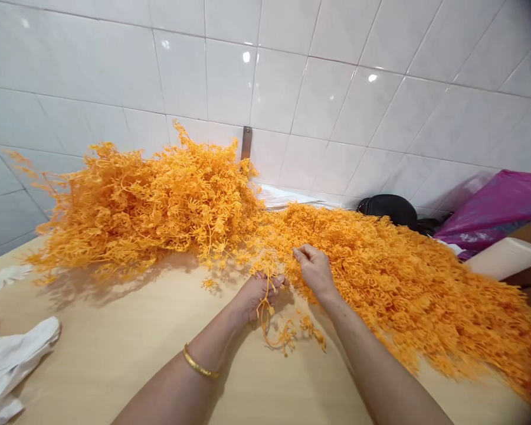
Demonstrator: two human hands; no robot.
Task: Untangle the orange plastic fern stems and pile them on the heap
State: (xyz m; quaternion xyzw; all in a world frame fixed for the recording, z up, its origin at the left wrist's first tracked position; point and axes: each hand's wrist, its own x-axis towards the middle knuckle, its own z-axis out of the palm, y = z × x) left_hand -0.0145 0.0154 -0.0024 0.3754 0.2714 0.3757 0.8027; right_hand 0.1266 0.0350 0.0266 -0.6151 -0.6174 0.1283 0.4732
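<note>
My left hand [257,293] is closed around a few orange plastic sprigs [278,334] whose ends dangle over the table toward me. My right hand [315,270] pinches at the edge of the large pile of orange plastic sprigs [407,283] on the right. A second, taller heap of the same orange sprigs [150,206] lies to the left against the wall. A gold bangle [199,366] circles my left wrist.
The light wooden table [115,354] meets a white tiled wall [318,88]. White cloth [9,360] lies at the left edge. At the back right are a black bag [387,209], a magenta plastic bag [500,206] and a white roll [504,257].
</note>
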